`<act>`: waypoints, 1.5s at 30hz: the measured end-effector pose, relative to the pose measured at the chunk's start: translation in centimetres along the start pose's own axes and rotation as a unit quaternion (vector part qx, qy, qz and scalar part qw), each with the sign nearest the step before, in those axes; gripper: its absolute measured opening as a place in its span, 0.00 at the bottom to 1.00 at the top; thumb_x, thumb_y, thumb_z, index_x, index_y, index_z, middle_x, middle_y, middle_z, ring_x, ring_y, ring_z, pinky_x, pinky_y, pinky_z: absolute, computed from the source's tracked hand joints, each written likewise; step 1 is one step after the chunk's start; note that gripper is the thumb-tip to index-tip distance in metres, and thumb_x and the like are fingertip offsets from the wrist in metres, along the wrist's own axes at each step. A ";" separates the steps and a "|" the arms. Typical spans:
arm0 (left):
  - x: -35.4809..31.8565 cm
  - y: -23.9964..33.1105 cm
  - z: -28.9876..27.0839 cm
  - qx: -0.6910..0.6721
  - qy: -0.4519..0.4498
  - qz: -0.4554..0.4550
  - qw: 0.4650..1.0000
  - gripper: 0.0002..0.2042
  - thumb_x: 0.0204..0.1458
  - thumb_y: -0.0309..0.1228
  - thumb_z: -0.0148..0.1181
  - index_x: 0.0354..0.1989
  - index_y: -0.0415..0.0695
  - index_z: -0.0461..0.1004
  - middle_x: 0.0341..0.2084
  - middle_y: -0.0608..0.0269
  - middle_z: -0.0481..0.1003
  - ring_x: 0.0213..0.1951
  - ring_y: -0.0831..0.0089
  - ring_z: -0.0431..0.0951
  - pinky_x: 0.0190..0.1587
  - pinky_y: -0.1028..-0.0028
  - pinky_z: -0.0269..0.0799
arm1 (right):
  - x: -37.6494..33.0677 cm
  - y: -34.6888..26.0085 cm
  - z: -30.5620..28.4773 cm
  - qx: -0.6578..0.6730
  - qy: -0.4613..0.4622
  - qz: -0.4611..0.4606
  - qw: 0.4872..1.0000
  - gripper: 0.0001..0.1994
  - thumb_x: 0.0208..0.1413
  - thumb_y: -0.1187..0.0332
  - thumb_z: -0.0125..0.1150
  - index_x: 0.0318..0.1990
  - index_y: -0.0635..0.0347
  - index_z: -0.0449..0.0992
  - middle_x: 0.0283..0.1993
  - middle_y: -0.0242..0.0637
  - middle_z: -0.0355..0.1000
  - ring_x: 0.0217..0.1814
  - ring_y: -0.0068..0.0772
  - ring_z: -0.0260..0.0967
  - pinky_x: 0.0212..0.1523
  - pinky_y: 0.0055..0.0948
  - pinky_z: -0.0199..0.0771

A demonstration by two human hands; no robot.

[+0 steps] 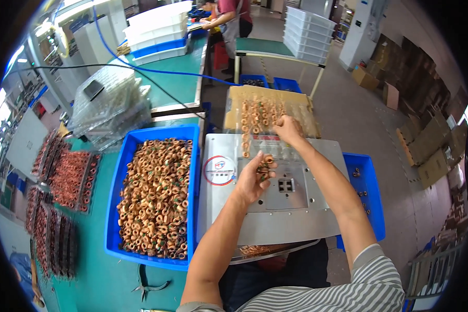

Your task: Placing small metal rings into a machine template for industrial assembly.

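Observation:
My left hand point(251, 182) is cupped over the grey metal machine top point(221, 210), its fingers curled round several small copper-coloured ring coils point(267, 162). Farther off, my right hand point(289, 130) bends down with its fingertips together at the near right part of a clear plastic tray point(302, 112). Whatever those fingertips hold, if anything, is hidden. Rows of ring coils point(255, 115) stand in the tray, mostly in its left and middle parts. To the left of the machine, a blue bin point(113, 208) is heaped with loose ring coils point(156, 200), some with green bits.
Pliers point(150, 287) lie on the green table point(96, 275) below the bin. Stacked trays of reddish coils point(73, 179) and clear empty trays point(109, 99) stand at left. Another blue bin point(374, 208) sits right of the machine. A person point(234, 23) stands at the back.

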State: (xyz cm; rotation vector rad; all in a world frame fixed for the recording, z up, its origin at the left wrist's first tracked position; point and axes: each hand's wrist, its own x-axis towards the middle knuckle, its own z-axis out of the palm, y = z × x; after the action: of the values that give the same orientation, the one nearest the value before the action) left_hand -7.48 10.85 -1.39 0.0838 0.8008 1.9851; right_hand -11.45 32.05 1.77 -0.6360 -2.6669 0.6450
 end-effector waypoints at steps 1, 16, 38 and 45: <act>0.0 0.0 0.4 -0.001 0.003 -0.007 1.000 0.17 0.60 0.50 0.49 0.43 0.49 0.71 0.33 0.65 0.76 0.29 0.76 0.76 0.16 0.84 0.59 | 0.4 1.5 0.4 -0.001 0.031 -0.024 0.999 0.11 0.45 0.62 0.62 0.32 0.59 0.79 0.36 0.48 0.77 0.41 0.48 0.75 0.43 0.43 0.73; -4.8 10.4 -5.5 -0.566 -0.111 0.355 0.736 0.46 0.49 0.56 0.60 0.67 0.38 0.46 0.61 0.39 0.58 0.61 0.45 0.62 0.63 0.52 0.64 | -11.2 2.0 -2.9 0.453 -0.105 -0.033 0.885 0.12 0.60 0.70 0.54 0.47 0.63 0.62 0.33 0.38 0.70 0.28 0.25 0.72 0.25 0.25 0.75; 0.0 -4.0 2.0 0.332 0.018 0.218 0.918 0.07 0.58 0.26 0.57 0.41 0.36 0.76 0.34 0.65 0.76 0.32 0.81 0.74 0.36 0.82 0.73 | -15.1 4.1 -2.5 0.440 -0.128 -0.053 0.887 0.10 0.47 0.75 0.69 0.33 0.65 0.73 0.31 0.31 0.75 0.34 0.18 0.71 0.34 0.23 0.72; -0.1 -3.5 1.1 0.266 0.044 0.214 0.939 0.05 0.56 0.26 0.59 0.36 0.36 0.76 0.30 0.67 0.76 0.32 0.79 0.74 0.38 0.79 0.72 | -15.1 3.7 -2.1 0.397 -0.133 -0.124 0.900 0.08 0.49 0.80 0.66 0.34 0.65 0.71 0.30 0.32 0.75 0.33 0.20 0.73 0.33 0.21 0.74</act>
State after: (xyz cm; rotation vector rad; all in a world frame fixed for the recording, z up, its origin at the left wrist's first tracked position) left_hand -4.39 12.48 -2.43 0.5276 1.4630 2.1218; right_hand 3.45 28.30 -1.33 0.0283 -2.3135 1.6887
